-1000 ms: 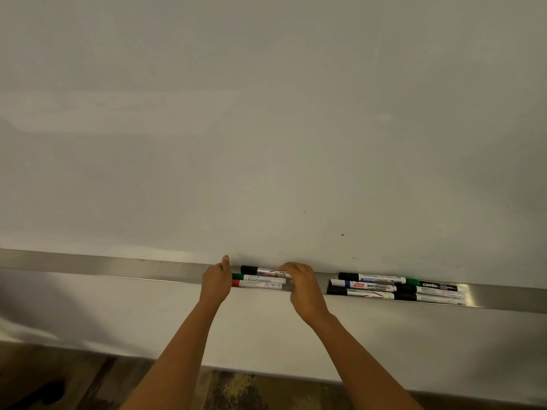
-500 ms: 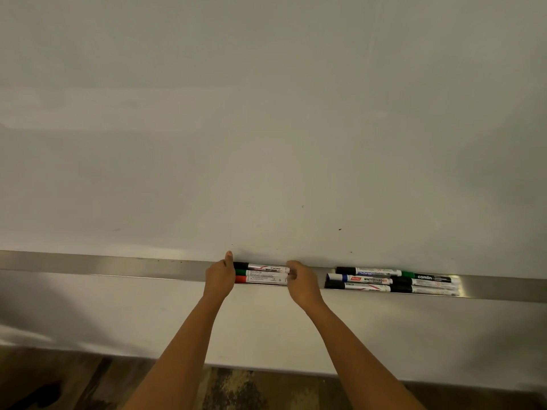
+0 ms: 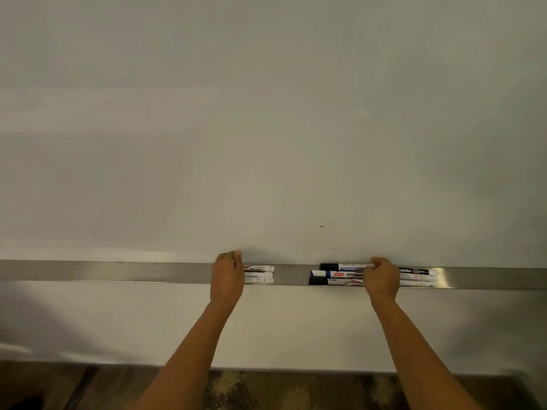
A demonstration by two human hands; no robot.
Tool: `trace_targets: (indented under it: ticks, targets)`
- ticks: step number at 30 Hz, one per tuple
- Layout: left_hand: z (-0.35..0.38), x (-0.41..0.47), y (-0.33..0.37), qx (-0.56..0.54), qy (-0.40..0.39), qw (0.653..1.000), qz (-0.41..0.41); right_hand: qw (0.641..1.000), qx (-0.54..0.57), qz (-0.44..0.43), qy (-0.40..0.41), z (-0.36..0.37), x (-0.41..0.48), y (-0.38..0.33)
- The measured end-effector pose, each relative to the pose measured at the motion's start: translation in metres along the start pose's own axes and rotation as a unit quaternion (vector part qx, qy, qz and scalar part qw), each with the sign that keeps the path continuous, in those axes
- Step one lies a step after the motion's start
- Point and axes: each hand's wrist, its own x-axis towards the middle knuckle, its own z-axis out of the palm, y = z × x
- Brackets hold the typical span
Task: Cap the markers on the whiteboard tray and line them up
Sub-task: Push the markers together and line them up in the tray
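Markers [image 3: 337,274] white-barrelled, two separate groups lying lengthwise in tray [image 3: 118,270]

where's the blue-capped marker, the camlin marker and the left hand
blue-capped marker [image 3: 337,274], head view, middle of its white barrel
camlin marker [image 3: 413,271], head view, on its black label
left hand [image 3: 226,276], head view, on the back of the hand

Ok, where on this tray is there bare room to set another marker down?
The long stretch of tray left of the left hand is bare, and so is the end right of the right marker group. A short gap separates that group from the three left markers. Around the right hand it is crowded.
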Motion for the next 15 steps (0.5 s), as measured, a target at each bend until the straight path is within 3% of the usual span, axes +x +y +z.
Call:
trace_targets:
  ticks: [5, 12, 15]
  targets:
    - [0.028, -0.013, 0.033, -0.048, -0.053, 0.996, 0.043, 1.000, -0.020, -0.020, 0.009, 0.001, -0.004, 0.003]
    - [0.062, -0.029, 0.059, -0.093, -0.201, 0.971, -0.089, 0.998, -0.049, -0.030, -0.014, -0.002, -0.004, 0.008]
    - [0.071, -0.034, 0.062, -0.071, -0.214, 0.970, -0.087, 0.997, -0.055, -0.039, -0.032, -0.002, -0.005, 0.008]
